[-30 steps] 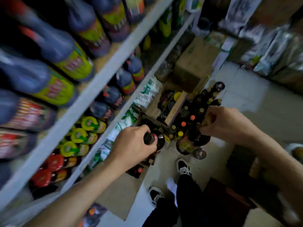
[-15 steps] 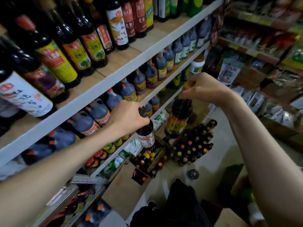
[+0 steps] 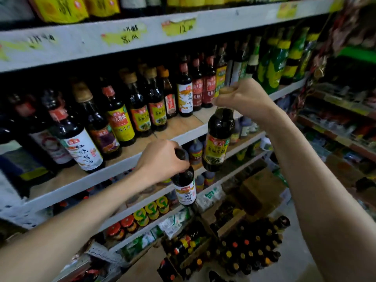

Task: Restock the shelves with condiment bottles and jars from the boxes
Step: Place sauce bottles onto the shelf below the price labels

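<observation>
While left fingers (image 3: 180,164) clasp one bottle (image 3: 185,192), right fingers (image 3: 231,99) pinch another (image 3: 217,147).

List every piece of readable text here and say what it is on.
"12": yellow price tag on the shelf edge.
"8": neighbouring tag to its left.
"红烧酱油": white-label bottle at left.
Labels on the left-hand bottle and right-hand bottle: too blurred to read.
</observation>
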Action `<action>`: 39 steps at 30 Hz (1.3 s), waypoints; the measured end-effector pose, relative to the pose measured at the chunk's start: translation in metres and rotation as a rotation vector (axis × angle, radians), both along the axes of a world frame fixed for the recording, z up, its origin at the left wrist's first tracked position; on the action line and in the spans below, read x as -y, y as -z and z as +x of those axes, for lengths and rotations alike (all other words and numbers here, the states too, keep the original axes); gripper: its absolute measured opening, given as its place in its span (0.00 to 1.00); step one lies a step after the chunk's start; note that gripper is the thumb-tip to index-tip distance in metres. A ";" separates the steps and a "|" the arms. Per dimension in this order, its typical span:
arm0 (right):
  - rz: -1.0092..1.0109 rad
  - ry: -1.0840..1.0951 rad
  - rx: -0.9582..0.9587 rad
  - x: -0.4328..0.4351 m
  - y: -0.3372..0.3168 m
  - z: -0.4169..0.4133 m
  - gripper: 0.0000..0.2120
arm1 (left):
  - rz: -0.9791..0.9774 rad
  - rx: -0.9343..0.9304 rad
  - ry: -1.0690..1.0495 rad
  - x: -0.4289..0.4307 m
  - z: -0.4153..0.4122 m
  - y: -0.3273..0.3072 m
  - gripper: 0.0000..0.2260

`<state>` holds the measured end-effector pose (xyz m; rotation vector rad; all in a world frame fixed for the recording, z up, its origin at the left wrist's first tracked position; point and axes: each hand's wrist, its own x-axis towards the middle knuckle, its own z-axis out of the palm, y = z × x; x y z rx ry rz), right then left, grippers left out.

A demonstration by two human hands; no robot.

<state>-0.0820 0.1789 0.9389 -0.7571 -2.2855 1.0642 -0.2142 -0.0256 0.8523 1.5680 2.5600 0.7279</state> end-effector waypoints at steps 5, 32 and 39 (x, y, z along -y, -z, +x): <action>-0.059 -0.170 -0.074 -0.038 -0.018 -0.050 0.15 | 0.009 0.022 -0.157 -0.020 -0.008 -0.012 0.15; 0.088 -0.497 0.035 -0.052 0.031 -0.246 0.21 | 0.023 0.024 -0.629 -0.013 -0.034 -0.011 0.12; 0.131 -0.375 -0.072 -0.039 0.032 -0.202 0.24 | 0.058 0.047 -0.593 -0.021 -0.030 -0.036 0.12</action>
